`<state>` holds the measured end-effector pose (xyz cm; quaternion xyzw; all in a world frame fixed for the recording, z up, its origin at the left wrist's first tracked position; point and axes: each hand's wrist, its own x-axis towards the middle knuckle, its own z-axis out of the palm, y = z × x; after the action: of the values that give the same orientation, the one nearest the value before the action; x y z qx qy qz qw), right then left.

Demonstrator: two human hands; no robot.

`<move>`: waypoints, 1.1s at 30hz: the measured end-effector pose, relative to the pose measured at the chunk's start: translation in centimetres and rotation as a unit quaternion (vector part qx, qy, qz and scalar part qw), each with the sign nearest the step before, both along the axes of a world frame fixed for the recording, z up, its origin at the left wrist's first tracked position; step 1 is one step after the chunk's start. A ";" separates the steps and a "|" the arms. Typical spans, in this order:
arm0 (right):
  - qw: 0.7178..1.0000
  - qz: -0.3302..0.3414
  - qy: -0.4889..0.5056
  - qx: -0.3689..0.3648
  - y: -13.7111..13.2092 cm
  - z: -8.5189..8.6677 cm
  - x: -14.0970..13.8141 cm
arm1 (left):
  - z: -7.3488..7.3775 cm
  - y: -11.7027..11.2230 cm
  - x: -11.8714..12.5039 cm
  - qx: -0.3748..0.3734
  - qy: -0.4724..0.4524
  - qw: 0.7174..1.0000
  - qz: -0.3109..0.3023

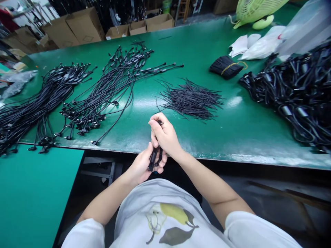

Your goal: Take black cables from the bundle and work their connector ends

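My left hand [143,164] is closed around the lower end of a coiled black cable [154,159], just off the near edge of the green table [207,137]. My right hand [164,135] sits above it, fingers pinched on the top of the same cable bundle. Both hands hover over the gap in front of my chest. A loose pile of thin black twist ties [191,100] lies on the table just beyond my right hand.
Two long bundles of black cables [46,100] [113,82] lie at the left. A heap of coiled cables [297,93] fills the right. A banded black bundle [225,67], plastic bags [261,44], a green fan [256,10] and cardboard boxes [77,27] stand farther back.
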<state>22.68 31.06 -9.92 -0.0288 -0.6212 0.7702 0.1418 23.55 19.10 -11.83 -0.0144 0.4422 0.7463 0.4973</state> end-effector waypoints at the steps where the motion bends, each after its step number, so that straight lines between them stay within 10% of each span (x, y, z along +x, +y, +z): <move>1: 1.000 0.010 -0.007 -0.013 0.0 -0.1 -0.1 | 0.0 0.0 0.0 0.007 -0.010 1.000 -0.004; 10: 0.975 0.081 -0.051 -0.202 0.8 0.3 -0.9 | 0.9 -0.1 0.2 0.061 0.073 0.995 -0.037; 18: 0.907 0.129 -0.072 -0.395 1.8 1.4 -0.4 | 0.5 0.0 0.2 0.162 -0.165 0.972 -0.051; 25: 0.970 0.088 0.024 -0.226 2.7 1.4 1.1 | 0.5 -0.5 0.3 0.116 -0.145 0.979 -0.083; 29: 0.998 0.029 0.062 0.000 5.4 1.0 2.3 | 0.1 -0.6 -0.3 0.060 -0.079 0.994 -0.052; 33: 0.899 0.002 0.155 0.409 7.0 0.7 4.8 | -0.4 -0.2 -1.3 -0.002 0.034 0.999 -0.029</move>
<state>27.49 38.05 -9.22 0.1528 -0.8516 0.4432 0.2345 22.22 18.94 -12.24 0.0226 0.4606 0.7304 0.5038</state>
